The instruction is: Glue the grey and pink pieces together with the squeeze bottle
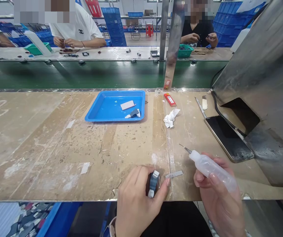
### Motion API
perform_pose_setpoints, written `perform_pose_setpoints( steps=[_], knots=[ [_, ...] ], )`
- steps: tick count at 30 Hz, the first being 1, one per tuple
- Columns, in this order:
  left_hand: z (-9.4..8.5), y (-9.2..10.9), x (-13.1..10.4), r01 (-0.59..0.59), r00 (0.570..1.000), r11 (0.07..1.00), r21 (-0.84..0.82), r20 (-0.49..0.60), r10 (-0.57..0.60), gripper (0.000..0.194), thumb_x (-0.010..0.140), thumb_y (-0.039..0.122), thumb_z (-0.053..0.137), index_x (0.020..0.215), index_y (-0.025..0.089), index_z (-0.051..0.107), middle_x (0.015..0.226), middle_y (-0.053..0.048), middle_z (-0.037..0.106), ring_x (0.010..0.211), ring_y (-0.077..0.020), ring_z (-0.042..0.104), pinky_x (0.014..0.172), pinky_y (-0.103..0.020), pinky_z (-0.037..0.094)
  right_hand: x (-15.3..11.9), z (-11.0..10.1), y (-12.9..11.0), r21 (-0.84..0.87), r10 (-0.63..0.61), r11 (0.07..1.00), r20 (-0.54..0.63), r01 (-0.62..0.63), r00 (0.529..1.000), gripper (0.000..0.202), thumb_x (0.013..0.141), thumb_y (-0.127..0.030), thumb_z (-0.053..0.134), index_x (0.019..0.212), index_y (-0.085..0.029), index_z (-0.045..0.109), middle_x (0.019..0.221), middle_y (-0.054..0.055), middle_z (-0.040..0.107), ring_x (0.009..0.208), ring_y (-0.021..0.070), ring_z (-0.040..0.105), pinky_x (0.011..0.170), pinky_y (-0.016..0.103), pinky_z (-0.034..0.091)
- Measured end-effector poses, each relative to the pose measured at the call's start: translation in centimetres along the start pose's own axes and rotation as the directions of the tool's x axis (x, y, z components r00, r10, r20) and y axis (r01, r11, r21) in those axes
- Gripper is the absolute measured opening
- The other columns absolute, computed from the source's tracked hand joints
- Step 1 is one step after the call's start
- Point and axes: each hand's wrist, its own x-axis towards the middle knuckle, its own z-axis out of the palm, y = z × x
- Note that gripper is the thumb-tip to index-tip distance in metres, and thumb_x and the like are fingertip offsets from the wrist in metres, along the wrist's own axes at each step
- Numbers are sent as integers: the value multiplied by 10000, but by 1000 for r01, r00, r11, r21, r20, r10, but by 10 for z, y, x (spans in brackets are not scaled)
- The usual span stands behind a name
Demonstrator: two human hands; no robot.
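Note:
My left hand (138, 199) is at the table's front edge, its thumb and fingers curved round a small dark grey part with pale ends (153, 183). Close to the thumb tip lies a thin grey strip (174, 174) on the table. On the right, my right hand (221, 191) holds a translucent squeeze bottle (213, 169) between thumb and fingers. The bottle's thin metal needle points up and to the left, above the table. Farther back, a blue tray (102, 113) holds a pale rectangular piece (127, 105) and a grey and white part (134, 114).
Behind the tray are a red lighter (169, 99) and crumpled tissue (171, 118). A phone (229, 138), a knife (200, 107) and a metal housing (260, 82) stand right. A green conveyor (94, 74) crosses behind; people work beyond. A bin of parts (30, 219) sits below left.

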Motion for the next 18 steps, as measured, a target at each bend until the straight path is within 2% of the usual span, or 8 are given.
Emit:
perform_pose_setpoints(
  steps=[5,11,18],
  knots=[
    [2,-2,-2,-34,999,997,63,-23,35,265,938,392,658,864,163,548,705,-10,537,645,-167,536,586,-273,401,2,-1,2,39,23,999,22,-24,999,243,858,-277,775,1052,-281,629,1137,24,667,618,67,595,648,223,568],
    [-1,-2,1,-31,999,995,95,-12,32,356,939,398,641,721,198,443,647,11,432,606,-166,434,551,-294,320,0,-3,2,62,29,998,17,-30,999,239,854,-274,769,1047,-270,627,1126,27,680,615,78,598,638,232,558],
    [-1,-1,6,-62,997,991,115,-30,66,430,930,413,639,681,204,357,634,18,372,610,-161,391,542,-302,274,0,2,-3,70,28,997,-11,-28,1000,229,832,-289,787,1004,-255,640,1087,33,697,590,80,593,616,234,561]
  ],
)
